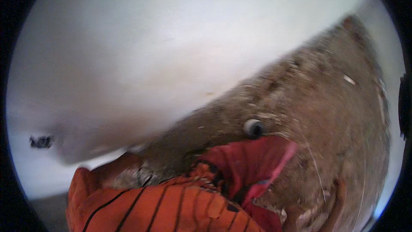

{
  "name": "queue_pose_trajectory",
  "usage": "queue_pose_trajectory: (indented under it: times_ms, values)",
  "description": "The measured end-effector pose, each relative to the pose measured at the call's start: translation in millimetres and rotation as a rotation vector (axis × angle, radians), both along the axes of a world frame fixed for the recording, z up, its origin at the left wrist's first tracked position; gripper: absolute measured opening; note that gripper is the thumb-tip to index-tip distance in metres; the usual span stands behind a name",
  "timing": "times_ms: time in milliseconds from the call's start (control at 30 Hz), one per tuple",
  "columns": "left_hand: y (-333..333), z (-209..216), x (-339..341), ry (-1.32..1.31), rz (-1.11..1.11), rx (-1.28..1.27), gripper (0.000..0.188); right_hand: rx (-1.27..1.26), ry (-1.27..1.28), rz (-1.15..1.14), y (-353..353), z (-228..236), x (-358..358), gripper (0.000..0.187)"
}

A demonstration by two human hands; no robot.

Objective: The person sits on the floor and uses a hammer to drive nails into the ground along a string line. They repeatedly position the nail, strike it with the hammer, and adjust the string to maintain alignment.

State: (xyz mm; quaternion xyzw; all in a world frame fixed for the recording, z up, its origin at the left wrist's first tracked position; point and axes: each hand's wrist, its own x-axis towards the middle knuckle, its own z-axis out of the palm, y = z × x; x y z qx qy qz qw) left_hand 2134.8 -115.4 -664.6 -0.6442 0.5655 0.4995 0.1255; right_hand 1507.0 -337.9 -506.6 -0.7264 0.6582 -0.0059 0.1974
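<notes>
Motion smears the whole view. From an orange sleeve with dark stripes [81, 189], my left forearm reaches toward the foot of a pale wall [171, 38]. My left hand [132, 160] is a blur beside the wall's lower edge, and its fingers cannot be made out. At the lower right a bare limb shows, which seems to be my right hand [340, 189], low over the dirt floor [330, 116]. Whether it holds anything is not visible. Red cloth [253, 159] spreads across the middle, below the orange garment.
A short white cylinder with a dark round end [254, 129] is on the dirt just beyond the red cloth. Rubble and chips [274, 99] line the wall's base. A small pale piece [349, 79] lies farther off. A thin pale strand [315, 167] runs along the ground. A dark patch [41, 141] shows at far left.
</notes>
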Motion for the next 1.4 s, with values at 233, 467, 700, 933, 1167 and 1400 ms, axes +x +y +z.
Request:
queue_pose_trajectory:
  times_ms: [233, 467, 700, 933, 1167, 1400]
  values:
    - [-113, 65, 0, 0.071, 0.213, -0.239, 0.033, -0.034, -0.292, 0.003, -43, 38, 34, 0.042]
    - [-381, -19, -99, 0.242, 0.024, -0.781, 0.056, -0.429, -1.267, -0.229, -9, 29, 183, 0.056]
    - [-458, -81, -118, 0.490, 0.028, -0.766, 0.060, -0.140, -1.097, -0.371, 21, -33, 301, 0.061]
    - [-411, -8, -148, 0.447, 0.091, -0.873, 0.030, -0.179, -0.786, -0.670, 19, -56, 332, 0.046]
    - [-398, -13, -137, 0.461, 0.151, -1.019, 0.022, 0.022, -0.802, -0.654, 6, -62, 369, 0.051]
    - [-406, -7, -133, 0.428, 0.275, -0.549, 0.038, -0.007, -0.776, -0.533, -24, -53, 378, 0.042]
